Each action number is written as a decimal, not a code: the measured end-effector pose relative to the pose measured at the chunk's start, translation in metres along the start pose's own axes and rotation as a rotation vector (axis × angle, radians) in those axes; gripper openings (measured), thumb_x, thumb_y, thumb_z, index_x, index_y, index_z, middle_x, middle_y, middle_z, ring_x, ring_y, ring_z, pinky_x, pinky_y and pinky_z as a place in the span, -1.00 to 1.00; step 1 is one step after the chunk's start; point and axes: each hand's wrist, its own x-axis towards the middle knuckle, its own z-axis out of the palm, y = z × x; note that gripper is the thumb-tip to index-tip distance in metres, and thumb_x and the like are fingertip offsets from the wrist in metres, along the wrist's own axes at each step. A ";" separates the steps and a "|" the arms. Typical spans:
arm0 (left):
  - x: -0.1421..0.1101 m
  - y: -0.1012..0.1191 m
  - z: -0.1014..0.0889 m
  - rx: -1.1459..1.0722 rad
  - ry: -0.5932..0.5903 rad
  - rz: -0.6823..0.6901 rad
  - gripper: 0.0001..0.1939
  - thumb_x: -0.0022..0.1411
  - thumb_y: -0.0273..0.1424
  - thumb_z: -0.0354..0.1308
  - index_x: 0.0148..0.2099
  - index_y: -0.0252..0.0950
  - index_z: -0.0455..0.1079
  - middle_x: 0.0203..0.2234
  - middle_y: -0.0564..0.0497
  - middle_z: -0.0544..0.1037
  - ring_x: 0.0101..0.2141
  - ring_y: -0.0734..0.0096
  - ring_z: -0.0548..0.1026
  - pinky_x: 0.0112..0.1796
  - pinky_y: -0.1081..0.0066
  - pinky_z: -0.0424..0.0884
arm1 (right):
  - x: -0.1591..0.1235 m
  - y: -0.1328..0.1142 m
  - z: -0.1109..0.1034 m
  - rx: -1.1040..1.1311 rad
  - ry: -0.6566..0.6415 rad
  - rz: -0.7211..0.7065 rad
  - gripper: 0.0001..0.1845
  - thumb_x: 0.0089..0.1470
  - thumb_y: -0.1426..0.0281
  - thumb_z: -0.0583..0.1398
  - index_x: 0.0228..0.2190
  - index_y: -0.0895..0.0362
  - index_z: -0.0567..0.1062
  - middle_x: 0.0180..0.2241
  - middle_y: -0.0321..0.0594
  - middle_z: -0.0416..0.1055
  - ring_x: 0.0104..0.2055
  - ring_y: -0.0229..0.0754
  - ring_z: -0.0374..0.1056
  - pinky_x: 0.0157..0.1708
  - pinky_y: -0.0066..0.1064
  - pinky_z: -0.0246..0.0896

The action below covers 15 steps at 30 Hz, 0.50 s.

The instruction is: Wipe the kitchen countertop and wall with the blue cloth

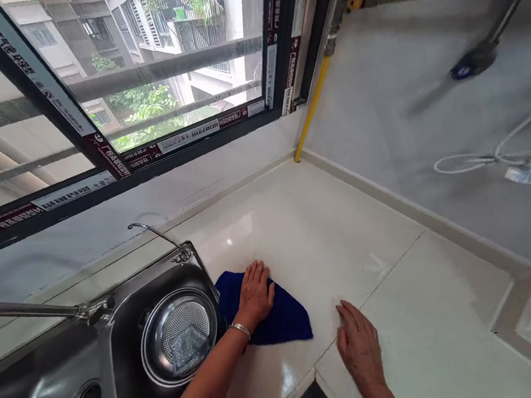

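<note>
A dark blue cloth (287, 320) is spread on the cream countertop (330, 219), close to the sink's right edge. My left hand (255, 294), with a bracelet at its wrist, lies flat on top of the cloth, fingers stretched forward and thumb apart. To the right of the cloth, my right hand (359, 344) is at the counter near the seam between two slabs. Its fingers are extended to the left and slightly bent, with nothing visible in them. Whether its fingertips touch the surface I cannot tell.
The steel sink (109, 328) holds a round perforated strainer (186, 330) with a plastic packet inside. A faucet (17, 310) reaches in from the left. A window (174, 73) is behind the sink, a yellow pipe (314, 109) in the corner, and a white cable (495, 155) on the right wall.
</note>
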 end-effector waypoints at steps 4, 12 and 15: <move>0.042 -0.026 0.006 -0.092 0.018 0.053 -0.59 0.33 -0.31 -0.01 0.17 -0.27 0.36 0.24 -0.10 0.41 0.32 0.20 0.21 0.34 0.02 0.18 | -0.002 0.003 0.003 0.016 -0.004 0.001 -0.51 0.22 0.49 -0.02 0.17 0.08 0.25 0.15 -0.02 0.35 0.16 0.02 0.30 0.06 -0.01 0.29; 0.139 -0.100 0.019 -0.176 0.089 -0.054 -0.59 0.30 -0.30 -0.03 0.10 -0.33 0.42 0.16 -0.19 0.47 0.28 0.10 0.26 0.33 -0.11 0.08 | -0.001 0.005 0.001 0.065 -0.011 0.044 -0.52 0.19 0.50 0.01 0.14 0.07 0.31 0.15 -0.06 0.36 0.16 -0.01 0.31 0.07 0.01 0.33; 0.161 -0.118 0.019 -0.172 0.140 -0.101 -0.58 0.30 -0.32 -0.05 0.08 -0.38 0.42 0.12 -0.21 0.50 0.25 0.12 0.30 0.33 -0.08 0.06 | 0.001 0.003 0.000 0.082 0.008 0.057 -0.51 0.20 0.51 0.02 0.14 0.06 0.32 0.14 -0.07 0.37 0.16 -0.02 0.32 0.07 0.01 0.34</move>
